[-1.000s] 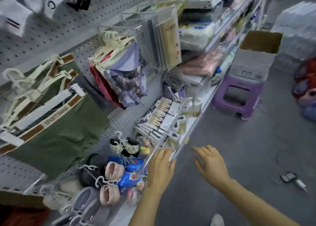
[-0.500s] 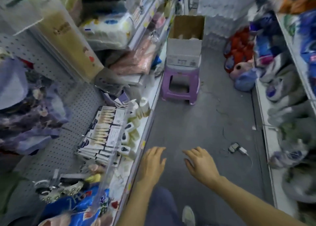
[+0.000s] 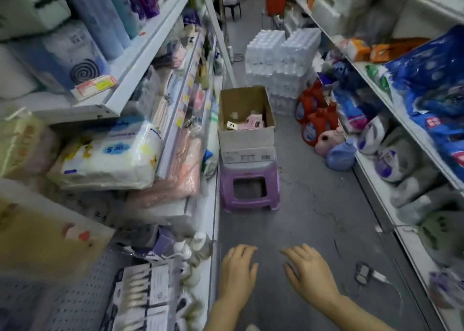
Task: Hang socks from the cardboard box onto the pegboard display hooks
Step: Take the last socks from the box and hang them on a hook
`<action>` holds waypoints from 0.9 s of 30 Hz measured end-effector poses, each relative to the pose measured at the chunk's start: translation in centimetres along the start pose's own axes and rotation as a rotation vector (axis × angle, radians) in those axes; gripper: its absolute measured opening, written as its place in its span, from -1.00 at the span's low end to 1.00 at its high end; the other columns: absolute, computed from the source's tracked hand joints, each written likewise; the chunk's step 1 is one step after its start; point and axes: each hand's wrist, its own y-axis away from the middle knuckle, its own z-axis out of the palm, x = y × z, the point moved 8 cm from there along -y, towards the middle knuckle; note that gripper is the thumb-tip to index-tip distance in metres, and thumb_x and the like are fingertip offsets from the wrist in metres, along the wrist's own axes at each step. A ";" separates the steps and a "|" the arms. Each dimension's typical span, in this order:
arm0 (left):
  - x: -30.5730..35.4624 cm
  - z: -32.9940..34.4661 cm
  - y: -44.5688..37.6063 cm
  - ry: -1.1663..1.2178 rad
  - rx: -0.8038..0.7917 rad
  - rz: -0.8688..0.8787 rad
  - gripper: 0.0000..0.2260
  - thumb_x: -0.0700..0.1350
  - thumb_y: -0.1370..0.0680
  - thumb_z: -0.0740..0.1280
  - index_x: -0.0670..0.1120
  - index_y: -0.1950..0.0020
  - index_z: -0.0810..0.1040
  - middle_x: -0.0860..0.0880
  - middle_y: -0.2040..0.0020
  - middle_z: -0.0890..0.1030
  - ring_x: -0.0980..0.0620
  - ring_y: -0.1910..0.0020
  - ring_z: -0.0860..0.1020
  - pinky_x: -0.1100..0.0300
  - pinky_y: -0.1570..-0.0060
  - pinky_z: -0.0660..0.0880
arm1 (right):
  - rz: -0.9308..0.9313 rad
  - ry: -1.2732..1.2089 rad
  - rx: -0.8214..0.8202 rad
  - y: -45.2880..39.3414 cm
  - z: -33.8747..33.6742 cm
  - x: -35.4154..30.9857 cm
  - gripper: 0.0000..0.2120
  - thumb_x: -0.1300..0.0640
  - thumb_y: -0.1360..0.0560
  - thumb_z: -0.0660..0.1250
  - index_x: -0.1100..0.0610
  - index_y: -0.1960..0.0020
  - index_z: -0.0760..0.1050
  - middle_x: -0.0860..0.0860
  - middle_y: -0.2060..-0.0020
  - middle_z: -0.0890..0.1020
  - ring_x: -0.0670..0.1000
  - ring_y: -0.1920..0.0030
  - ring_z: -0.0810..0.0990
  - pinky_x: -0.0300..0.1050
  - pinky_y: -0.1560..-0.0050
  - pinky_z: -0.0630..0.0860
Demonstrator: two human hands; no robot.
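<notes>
Corrugated cardboard box (image 3: 247,132) sits open atop glossy purple plastic stool (image 3: 249,187).

Well ahead of the fingertips, an open brown cardboard box (image 3: 247,132) holds pale pink packets (image 3: 251,124) and rests on a lilac plastic stool (image 3: 249,187). Right of the box stand red-orange detergent jugs (image 3: 315,123), with white shrink-wrapped water packs (image 3: 281,62) behind. The concrete floor (image 3: 313,230) is grey.
</notes>
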 end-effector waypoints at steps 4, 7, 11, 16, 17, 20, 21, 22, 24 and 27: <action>-0.9 -0.7 -7.5 -0.010 -0.010 0.003 -0.54 -0.12 -0.19 0.64 0.06 -0.05 0.63 0.16 0.06 0.62 0.10 0.16 0.60 0.28 0.14 0.50 | 0.080 0.002 0.038 -5.8 -0.8 1.6 -0.75 0.09 -0.34 0.44 0.06 -0.02 0.63 -0.10 0.19 0.63 0.01 0.19 0.57 -0.15 0.19 0.46; -1.1 -0.1 -12.5 0.029 -0.061 0.008 -0.58 -0.13 -0.27 0.61 0.04 -0.09 0.64 0.14 0.03 0.63 0.08 0.11 0.61 0.27 0.14 0.55 | 0.113 -0.017 0.051 -10.0 -1.1 3.5 -0.73 0.13 -0.34 0.49 0.08 -0.04 0.64 -0.09 0.18 0.64 0.02 0.18 0.58 -0.13 0.21 0.53; -2.0 0.4 -20.6 0.056 -0.020 -0.022 -0.66 -0.16 -0.46 0.46 0.01 -0.22 0.60 0.08 -0.11 0.61 0.03 -0.07 0.58 0.16 -0.06 0.53 | 0.135 -0.018 0.086 -16.8 -0.8 7.6 -0.65 0.20 -0.29 0.58 0.10 -0.05 0.65 -0.06 0.18 0.64 0.06 0.18 0.60 -0.09 0.22 0.56; -3.4 -0.8 -31.4 0.121 0.068 -0.144 -0.71 -0.20 -0.50 0.43 -0.01 -0.21 0.62 0.06 -0.11 0.62 0.00 -0.10 0.57 0.10 -0.06 0.54 | 0.067 -0.031 0.142 -26.0 -2.0 11.5 -0.75 0.16 -0.38 0.46 0.11 -0.06 0.66 -0.07 0.17 0.66 0.00 0.14 0.56 -0.12 0.17 0.53; -3.7 -1.3 -33.5 0.133 0.087 -0.165 -0.71 -0.20 -0.51 0.42 -0.02 -0.22 0.61 0.05 -0.12 0.62 -0.01 -0.11 0.57 0.09 -0.08 0.52 | 0.039 -0.020 0.150 -28.0 -2.4 12.1 -0.76 0.14 -0.38 0.42 0.11 -0.05 0.66 -0.06 0.18 0.65 0.01 0.15 0.56 -0.11 0.17 0.53; -4.5 -2.7 -39.7 0.109 0.123 -0.182 -0.72 -0.20 -0.53 0.41 -0.05 -0.24 0.60 0.02 -0.15 0.60 0.00 -0.13 0.55 0.20 -0.10 0.43 | 0.027 -0.001 0.134 -33.8 -2.8 14.5 -0.80 0.17 -0.38 0.42 0.14 0.00 0.65 -0.01 0.21 0.66 0.09 0.20 0.57 -0.06 0.21 0.57; -4.8 -3.1 -41.4 0.093 0.140 -0.171 -0.72 -0.21 -0.53 0.41 -0.07 -0.23 0.60 0.01 -0.15 0.61 -0.01 -0.13 0.55 0.20 -0.09 0.41 | 0.032 0.014 0.127 -35.5 -2.9 15.1 -0.80 0.19 -0.38 0.44 0.14 0.00 0.65 0.00 0.22 0.66 0.11 0.21 0.57 -0.04 0.22 0.55; -5.4 -3.5 -43.2 0.080 0.149 -0.165 -0.73 -0.21 -0.53 0.41 -0.08 -0.23 0.60 -0.01 -0.14 0.61 -0.03 -0.12 0.56 0.18 -0.11 0.43 | 0.030 0.031 0.126 -37.2 -2.9 15.6 -0.80 0.19 -0.38 0.44 0.14 0.00 0.65 0.01 0.22 0.66 0.12 0.21 0.57 -0.03 0.22 0.53; -6.6 -3.9 -46.7 0.050 0.147 -0.167 -0.73 -0.22 -0.53 0.39 -0.08 -0.23 0.60 -0.02 -0.14 0.61 -0.05 -0.11 0.56 0.06 -0.11 0.51 | 0.026 0.049 0.134 -40.8 -2.8 16.4 -0.81 0.19 -0.40 0.39 0.14 -0.01 0.65 0.02 0.21 0.66 0.14 0.20 0.57 -0.03 0.21 0.50; -9.0 -2.7 -51.9 -0.031 0.034 -0.197 -0.71 -0.19 -0.57 0.33 -0.06 -0.29 0.56 0.00 -0.20 0.58 -0.03 -0.20 0.52 0.07 -0.15 0.48 | 0.014 0.051 0.128 -45.8 -1.6 16.7 -0.82 0.20 -0.43 0.41 0.12 -0.03 0.64 0.01 0.17 0.67 0.12 0.15 0.57 -0.03 0.17 0.47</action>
